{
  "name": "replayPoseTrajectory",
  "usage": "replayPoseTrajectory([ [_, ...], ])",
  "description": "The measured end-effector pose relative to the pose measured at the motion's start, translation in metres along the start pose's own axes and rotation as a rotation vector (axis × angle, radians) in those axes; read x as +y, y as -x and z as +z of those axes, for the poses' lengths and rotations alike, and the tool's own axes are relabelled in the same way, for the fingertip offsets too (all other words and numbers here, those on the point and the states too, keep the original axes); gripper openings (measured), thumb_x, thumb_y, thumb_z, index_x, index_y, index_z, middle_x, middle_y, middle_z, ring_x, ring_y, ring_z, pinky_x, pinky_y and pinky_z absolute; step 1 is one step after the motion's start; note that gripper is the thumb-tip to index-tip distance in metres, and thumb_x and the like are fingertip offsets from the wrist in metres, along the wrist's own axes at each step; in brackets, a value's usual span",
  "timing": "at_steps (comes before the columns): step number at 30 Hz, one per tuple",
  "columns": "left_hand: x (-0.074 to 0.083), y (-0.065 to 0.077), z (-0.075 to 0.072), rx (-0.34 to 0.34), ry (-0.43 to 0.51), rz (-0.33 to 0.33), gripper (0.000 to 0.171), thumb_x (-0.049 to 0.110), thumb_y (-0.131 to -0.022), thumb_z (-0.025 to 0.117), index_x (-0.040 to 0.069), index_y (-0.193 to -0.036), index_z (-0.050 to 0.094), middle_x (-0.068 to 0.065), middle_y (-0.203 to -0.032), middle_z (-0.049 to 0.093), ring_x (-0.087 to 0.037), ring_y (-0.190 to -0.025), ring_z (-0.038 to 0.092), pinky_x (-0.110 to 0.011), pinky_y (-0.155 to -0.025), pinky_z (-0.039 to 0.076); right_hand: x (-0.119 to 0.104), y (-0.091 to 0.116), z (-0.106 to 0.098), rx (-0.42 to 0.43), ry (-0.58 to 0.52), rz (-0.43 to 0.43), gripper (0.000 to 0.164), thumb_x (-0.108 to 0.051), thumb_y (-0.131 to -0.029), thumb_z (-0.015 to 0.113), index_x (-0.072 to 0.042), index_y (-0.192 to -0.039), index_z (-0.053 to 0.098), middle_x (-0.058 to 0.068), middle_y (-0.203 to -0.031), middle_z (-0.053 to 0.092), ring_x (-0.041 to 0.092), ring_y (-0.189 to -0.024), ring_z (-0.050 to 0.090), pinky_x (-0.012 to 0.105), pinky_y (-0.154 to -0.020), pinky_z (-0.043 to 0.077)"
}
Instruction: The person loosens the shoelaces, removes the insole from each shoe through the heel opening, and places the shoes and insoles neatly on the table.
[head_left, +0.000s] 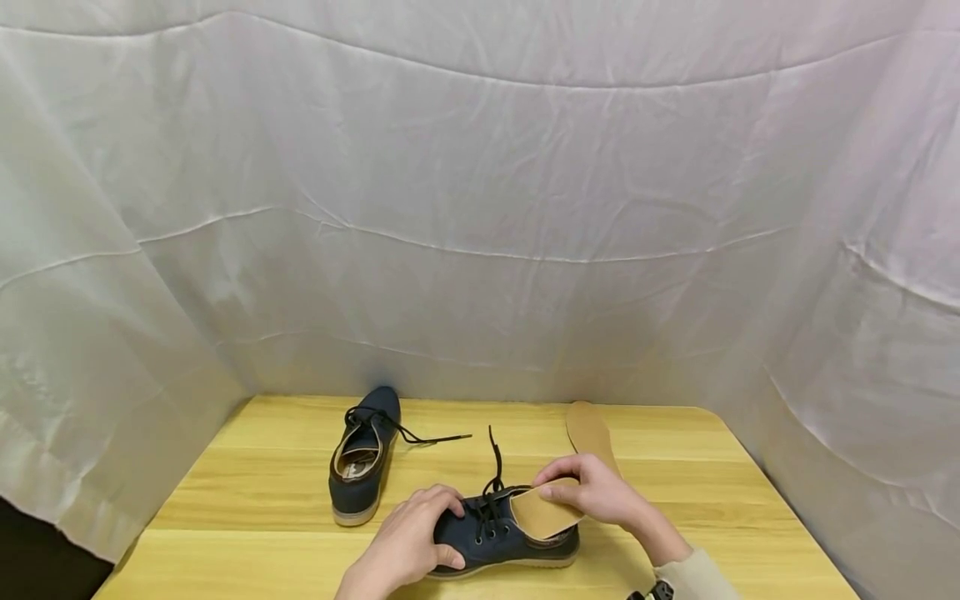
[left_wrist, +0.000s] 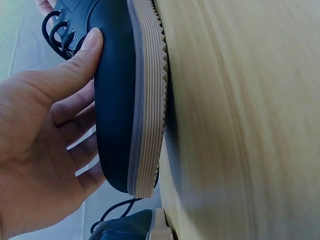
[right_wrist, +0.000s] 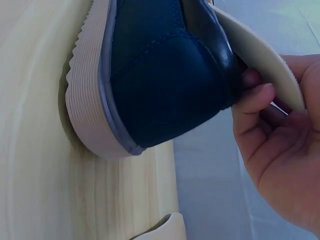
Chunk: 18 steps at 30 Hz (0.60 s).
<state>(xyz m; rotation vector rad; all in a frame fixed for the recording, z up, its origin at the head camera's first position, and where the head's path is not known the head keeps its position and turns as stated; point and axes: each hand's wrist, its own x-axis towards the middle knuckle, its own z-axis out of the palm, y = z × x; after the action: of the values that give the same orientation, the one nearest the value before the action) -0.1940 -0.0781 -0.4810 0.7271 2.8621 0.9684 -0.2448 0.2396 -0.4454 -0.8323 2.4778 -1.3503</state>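
Observation:
A dark navy lace-up shoe (head_left: 519, 547) with a pale ridged sole stands on the table, toe to the left. My left hand (head_left: 408, 537) grips its toe end, thumb on the near side and fingers over the far side. In my right hand (head_left: 600, 493), a tan insole (head_left: 542, 513) is pinched at its heel end. The front of this insole is hidden inside the shoe's opening, while its rear part sticks up and bends above the heel collar, as the right wrist view shows. Black laces (head_left: 491, 512) hang loose, one end pointing up.
A matching navy shoe (head_left: 358, 493) stands at the back left, its lace trailing right. Behind my right hand a second tan insole (head_left: 589, 429) lies on the wooden table (head_left: 247, 500). Pale grey cloth (head_left: 480, 292) surrounds the table's back and sides.

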Motion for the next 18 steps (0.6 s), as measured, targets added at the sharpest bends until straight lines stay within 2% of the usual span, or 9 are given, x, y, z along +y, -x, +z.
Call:
replayPoseTrajectory([
  [3,0.0,0.0,0.0,0.0,-0.004,0.001,0.046,0.039,-0.073,0.093,0.025,-0.109,0.069,0.006,-0.131,0.064,-0.027,-0.12,0.061,-0.052,-0.095,0.051,0.002,0.003,-0.002,0.012,0.015,-0.011,0.013,-0.019,-0.099,0.071,-0.011,-0.106,0.079,0.003,-0.108,0.076,0.011,-0.098,0.067,0.025,-0.084,0.053],
  [8,0.0,-0.001,0.0,-0.003,0.001,-0.004,0.046,0.039,-0.073,0.093,0.025,-0.109,0.069,0.006,-0.131,0.064,-0.027,-0.12,0.061,-0.053,-0.095,0.051,0.007,0.009,-0.007,0.031,-0.002,-0.009,0.014,-0.019,-0.099,0.072,-0.01,-0.107,0.079,0.006,-0.11,0.075,0.009,-0.097,0.066,0.025,-0.083,0.053],
  [13,0.0,0.0,0.0,0.0,0.006,-0.002,0.045,0.04,-0.073,0.093,0.026,-0.108,0.069,0.006,-0.131,0.064,-0.027,-0.12,0.061,-0.054,-0.095,0.05,0.012,0.018,-0.014,0.053,-0.039,0.013,0.016,-0.017,-0.1,0.071,-0.007,-0.11,0.078,0.01,-0.108,0.073,0.008,-0.086,0.063,0.024,-0.072,0.053],
  [18,-0.001,0.0,0.0,0.003,0.009,-0.003,0.045,0.04,-0.073,0.093,0.026,-0.107,0.068,0.007,-0.13,0.064,-0.026,-0.119,0.061,-0.054,-0.094,0.05,0.013,0.026,-0.022,0.073,-0.076,0.059,0.02,-0.016,-0.1,0.071,-0.002,-0.113,0.076,0.007,-0.092,0.066,0.005,-0.067,0.052,0.021,-0.057,0.046],
])
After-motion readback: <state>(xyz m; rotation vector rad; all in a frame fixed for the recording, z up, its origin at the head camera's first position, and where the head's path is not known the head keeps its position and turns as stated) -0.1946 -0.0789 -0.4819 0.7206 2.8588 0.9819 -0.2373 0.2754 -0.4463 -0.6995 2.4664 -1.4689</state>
